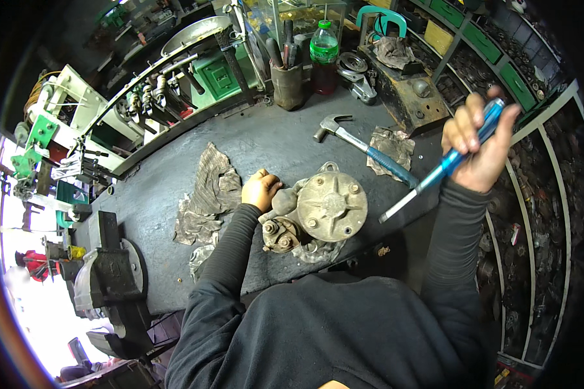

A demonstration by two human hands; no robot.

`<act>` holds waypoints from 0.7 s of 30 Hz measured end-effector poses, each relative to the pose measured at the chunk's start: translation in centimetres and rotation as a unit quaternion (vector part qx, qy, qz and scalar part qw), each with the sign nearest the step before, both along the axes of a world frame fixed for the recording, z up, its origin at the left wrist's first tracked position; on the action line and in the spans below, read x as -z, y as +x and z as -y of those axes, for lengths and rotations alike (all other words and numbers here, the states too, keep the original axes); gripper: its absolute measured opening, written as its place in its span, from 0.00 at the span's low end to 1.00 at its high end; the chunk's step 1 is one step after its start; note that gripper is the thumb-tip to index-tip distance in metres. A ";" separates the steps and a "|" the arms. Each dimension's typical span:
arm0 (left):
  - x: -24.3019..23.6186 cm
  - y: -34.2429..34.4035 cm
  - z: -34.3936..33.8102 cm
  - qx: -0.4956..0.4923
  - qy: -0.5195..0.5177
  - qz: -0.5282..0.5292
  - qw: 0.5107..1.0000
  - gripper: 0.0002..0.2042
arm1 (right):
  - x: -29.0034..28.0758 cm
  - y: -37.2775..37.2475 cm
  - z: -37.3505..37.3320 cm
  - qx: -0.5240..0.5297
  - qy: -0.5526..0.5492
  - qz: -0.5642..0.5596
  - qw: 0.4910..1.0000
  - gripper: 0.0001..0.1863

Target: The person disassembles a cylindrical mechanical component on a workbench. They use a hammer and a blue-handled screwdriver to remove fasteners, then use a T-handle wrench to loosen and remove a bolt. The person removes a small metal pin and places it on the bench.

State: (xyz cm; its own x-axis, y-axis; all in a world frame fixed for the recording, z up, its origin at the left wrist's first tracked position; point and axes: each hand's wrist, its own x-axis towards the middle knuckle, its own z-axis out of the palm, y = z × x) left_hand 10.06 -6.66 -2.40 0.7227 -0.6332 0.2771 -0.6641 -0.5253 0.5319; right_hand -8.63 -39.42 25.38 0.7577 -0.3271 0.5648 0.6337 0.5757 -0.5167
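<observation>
starter motor [323,212], on the tabletop [156,194], nearer the person than the hammer [370,153] and to its left: probably heavy, rigid and tough, perhaps slick where greasy. best lifted by the wide round body [333,205], sparing the studs on the small cylinder [281,235]. the left hand [261,190], left of the hammer, has curled fingers; whether its grip pinches anything, i cannot tell. the right hand [483,159], right of the hammer, wraps its grip around a blue-handled screwdriver [446,165].

motor [331,206]: grimy, round end up, on bench [156,201] | screwdriver [448,163]: blue-handled, tilted, raised
</observation>
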 end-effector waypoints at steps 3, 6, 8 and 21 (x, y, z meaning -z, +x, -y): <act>1.3 -0.1 -0.1 0.004 0.024 0.028 0.999 0.07 | -4.6 2.0 -3.7 0.079 -0.064 0.022 0.995 0.26; 2.0 -0.5 0.0 -0.015 -0.007 0.056 0.998 0.07 | -6.3 3.9 -6.1 0.054 -0.099 0.039 0.993 0.22; 2.2 -0.5 0.0 -0.023 -0.034 0.061 0.997 0.09 | -6.6 5.0 -7.5 0.092 -0.085 0.020 0.992 0.16; -9.9 -6.5 -1.5 0.076 -0.456 -0.213 0.861 0.17 | -6.9 7.8 -11.0 0.221 -0.017 -0.071 0.973 0.15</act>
State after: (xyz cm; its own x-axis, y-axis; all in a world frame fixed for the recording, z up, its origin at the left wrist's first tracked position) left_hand 3.51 -5.20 7.47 0.8094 -0.3901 0.4389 -0.3307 0.3149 0.8897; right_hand -0.86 -28.44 32.27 0.6185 -0.6218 0.4804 0.7363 0.2451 -0.6307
